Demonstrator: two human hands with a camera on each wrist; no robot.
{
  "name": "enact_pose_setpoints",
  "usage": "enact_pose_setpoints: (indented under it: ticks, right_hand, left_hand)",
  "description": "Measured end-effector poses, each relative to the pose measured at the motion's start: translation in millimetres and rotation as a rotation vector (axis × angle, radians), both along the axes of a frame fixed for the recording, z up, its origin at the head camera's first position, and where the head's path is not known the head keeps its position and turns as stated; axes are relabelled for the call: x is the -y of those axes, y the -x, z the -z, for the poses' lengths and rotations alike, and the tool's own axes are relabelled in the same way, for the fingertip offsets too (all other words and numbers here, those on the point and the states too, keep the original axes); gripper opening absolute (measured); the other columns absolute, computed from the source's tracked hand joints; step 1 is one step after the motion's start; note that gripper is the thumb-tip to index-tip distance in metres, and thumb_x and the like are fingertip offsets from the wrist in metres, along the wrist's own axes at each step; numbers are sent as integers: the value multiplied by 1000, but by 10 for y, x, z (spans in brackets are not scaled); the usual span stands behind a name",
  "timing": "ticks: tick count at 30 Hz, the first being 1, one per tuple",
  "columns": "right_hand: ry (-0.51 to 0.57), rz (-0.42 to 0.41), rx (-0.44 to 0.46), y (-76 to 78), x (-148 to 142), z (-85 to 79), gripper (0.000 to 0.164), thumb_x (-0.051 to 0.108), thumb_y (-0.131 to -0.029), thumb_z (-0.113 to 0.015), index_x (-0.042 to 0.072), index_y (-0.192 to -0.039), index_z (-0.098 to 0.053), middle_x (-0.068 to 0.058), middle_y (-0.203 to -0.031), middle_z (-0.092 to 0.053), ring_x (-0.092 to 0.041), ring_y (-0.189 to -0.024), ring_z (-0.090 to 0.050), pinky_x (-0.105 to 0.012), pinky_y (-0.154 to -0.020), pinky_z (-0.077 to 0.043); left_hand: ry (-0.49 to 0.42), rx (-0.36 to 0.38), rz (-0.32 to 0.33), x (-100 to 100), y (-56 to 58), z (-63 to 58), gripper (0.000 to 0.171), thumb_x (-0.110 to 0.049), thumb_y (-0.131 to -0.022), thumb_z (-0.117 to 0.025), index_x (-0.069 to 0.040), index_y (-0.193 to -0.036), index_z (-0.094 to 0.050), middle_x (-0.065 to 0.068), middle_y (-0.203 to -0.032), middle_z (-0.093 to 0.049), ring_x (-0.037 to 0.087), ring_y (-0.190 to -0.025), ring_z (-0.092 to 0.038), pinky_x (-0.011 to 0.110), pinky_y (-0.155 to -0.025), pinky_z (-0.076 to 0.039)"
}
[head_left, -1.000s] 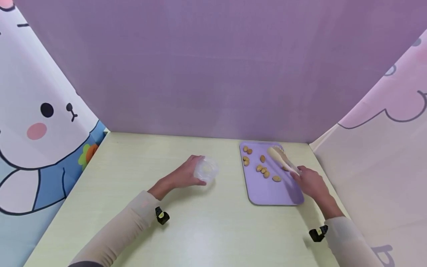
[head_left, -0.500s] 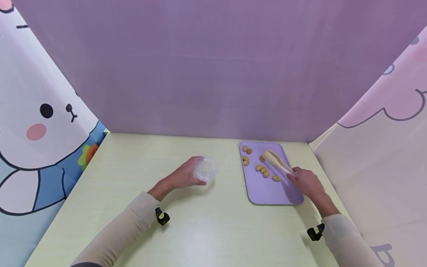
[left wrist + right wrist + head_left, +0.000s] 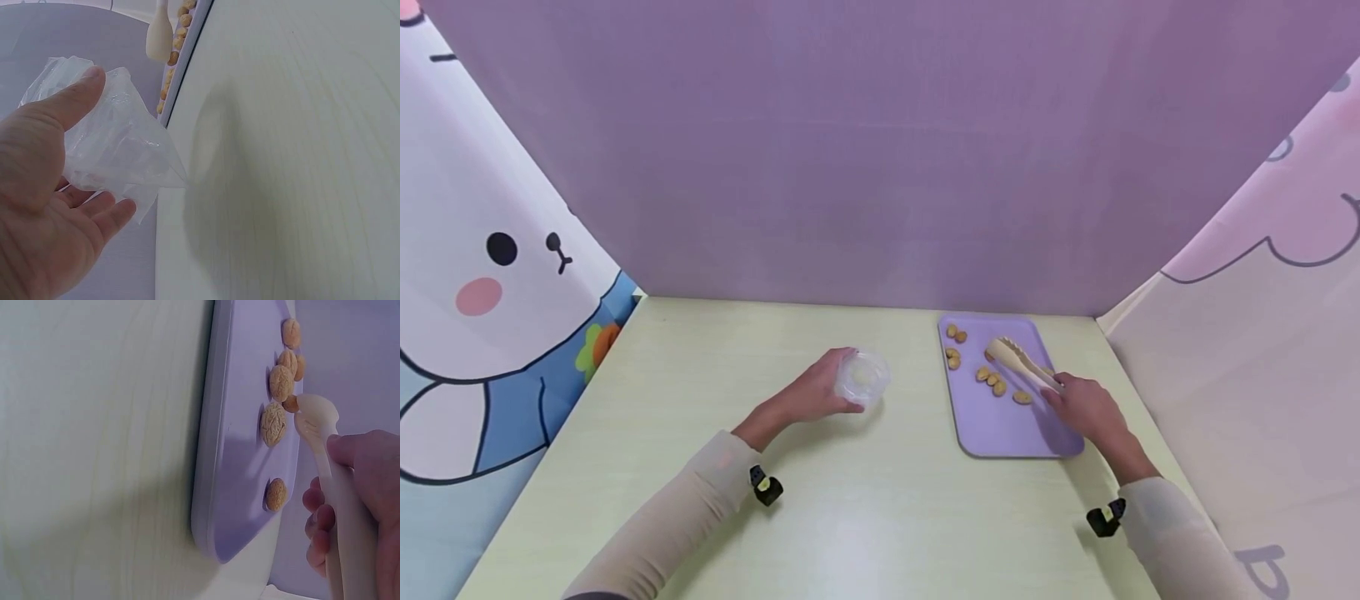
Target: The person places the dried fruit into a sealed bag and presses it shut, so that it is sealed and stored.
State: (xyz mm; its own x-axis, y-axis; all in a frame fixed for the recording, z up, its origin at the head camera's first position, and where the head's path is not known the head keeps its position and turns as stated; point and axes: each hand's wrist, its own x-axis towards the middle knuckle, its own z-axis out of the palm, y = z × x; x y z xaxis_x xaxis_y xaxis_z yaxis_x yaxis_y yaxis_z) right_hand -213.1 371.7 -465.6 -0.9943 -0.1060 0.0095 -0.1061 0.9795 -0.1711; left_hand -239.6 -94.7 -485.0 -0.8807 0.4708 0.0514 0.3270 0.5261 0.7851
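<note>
A crinkled clear plastic bag (image 3: 125,147) is held between the thumb and fingers of my left hand (image 3: 812,393), over the middle of the table. My right hand (image 3: 1090,410) grips beige tongs (image 3: 1018,363) above the purple tray (image 3: 1000,437). Several brown nuts in their shells (image 3: 1022,398) are spread over the tray. In the right wrist view the tong tips (image 3: 317,411) are right at one small nut (image 3: 290,404), partly covering it. A wrinkled nut (image 3: 273,424) lies just nearer the camera.
The pale wood table (image 3: 842,517) runs back to a purple wall panel (image 3: 865,167). Patterned cloths hang on the left (image 3: 490,350) and right (image 3: 1262,358) sides. The tray sits near the table's back right corner.
My right hand has moved slightly left, bringing the tong tips over a nut in the tray's upper middle. The tong arms look closer together. My left hand and the bag stay in place.
</note>
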Motion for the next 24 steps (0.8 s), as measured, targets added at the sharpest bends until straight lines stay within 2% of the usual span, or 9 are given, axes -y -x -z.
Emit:
enact_pose_setpoints:
  ticks: [7,15,24]
  right_hand:
    - [8,24,55,23,25,-4,43,34,-101,-57,-3,-123,-62,-17,-82,-67,-29,-69,-59,-43,-53,-43]
    - [-16,6,37,18,43,-33,38,31,-100,-58,-2,-118,-63,-18,-83,-67,-29,-68,-58,-43,-53,-43]
    - [-20,8,27,31,42,-23,41,32,-100,-58,-1,-123,-64,-21,-89,-70,-31,-71,-62,-46,-54,-46]
  left_hand:
    - [-6,9,-5,-13,-17,-21,99,-23,-75,-91,2,-153,-34,23,-151,-44,36,-133,-49,55,-113,-42]
    - [-13,14,1,-31,-23,-34,100,-24,-74,-91,2,-153,-34,22,-151,-44,36,-134,-49,55,-113,-41]
    - [-1,11,-1,-41,-2,-30,101,-25,-74,-91,2,-153,-34,22,-151,-44,36,-135,-48,55,-114,-41]
